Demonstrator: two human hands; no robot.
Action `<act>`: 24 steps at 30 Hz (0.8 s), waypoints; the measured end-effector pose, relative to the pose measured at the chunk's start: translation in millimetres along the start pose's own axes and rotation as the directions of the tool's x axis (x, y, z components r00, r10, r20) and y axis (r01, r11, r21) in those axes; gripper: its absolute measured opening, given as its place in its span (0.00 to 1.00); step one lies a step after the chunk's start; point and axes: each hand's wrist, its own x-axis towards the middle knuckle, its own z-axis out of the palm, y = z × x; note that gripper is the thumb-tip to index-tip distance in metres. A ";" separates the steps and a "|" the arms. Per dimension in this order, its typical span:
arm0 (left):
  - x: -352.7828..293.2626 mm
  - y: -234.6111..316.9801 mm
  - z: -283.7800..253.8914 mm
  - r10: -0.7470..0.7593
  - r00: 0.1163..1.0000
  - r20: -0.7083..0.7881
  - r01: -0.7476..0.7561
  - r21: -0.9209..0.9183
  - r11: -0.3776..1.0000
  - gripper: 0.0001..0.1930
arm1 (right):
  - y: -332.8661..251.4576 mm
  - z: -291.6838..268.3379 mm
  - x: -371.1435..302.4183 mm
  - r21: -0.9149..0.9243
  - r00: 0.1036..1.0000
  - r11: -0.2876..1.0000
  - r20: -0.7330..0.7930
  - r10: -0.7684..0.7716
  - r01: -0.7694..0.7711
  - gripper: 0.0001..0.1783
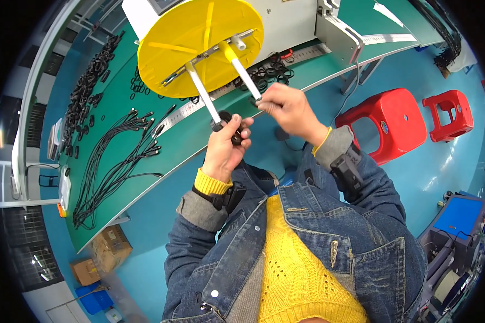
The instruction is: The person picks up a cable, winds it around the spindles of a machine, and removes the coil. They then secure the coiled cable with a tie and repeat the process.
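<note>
A black coil (236,139) is gripped by the left hand (226,144); the right hand (292,109) is closed at a pale rod's (246,78) tip.

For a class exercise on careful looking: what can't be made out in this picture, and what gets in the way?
All in the head view:
Black bundle: partly hidden by the fingers of the left hand.
Dark piece at the tip of the right rod: too small, and partly covered by the right hand.
White machine: top cut off by the upper edge.
Green table: partly hidden behind the yellow disc.
</note>
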 end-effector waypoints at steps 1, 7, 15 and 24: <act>1.7 0.5 -0.4 0.007 1.000 -0.008 -0.007 -0.059 0.998 0.04 | -2.9 4.6 -5.7 -0.120 0.984 0.976 0.027 -0.178 0.180 0.04; 2.6 -0.5 -14.4 0.031 0.999 -0.018 -0.032 -0.082 0.996 0.03 | -3.1 18.0 -17.5 -0.351 0.892 0.820 0.203 -0.405 0.452 0.06; 0.1 -3.7 -10.3 0.277 0.961 0.012 -0.274 0.184 0.944 0.06 | 1.9 33.8 -13.7 -0.019 0.997 1.000 0.079 -0.016 0.018 0.04; 14.5 0.5 -5.0 0.458 0.888 -0.043 -0.419 0.337 0.843 0.06 | -6.8 42.1 -6.1 0.598 0.792 0.589 0.132 0.595 -0.543 0.07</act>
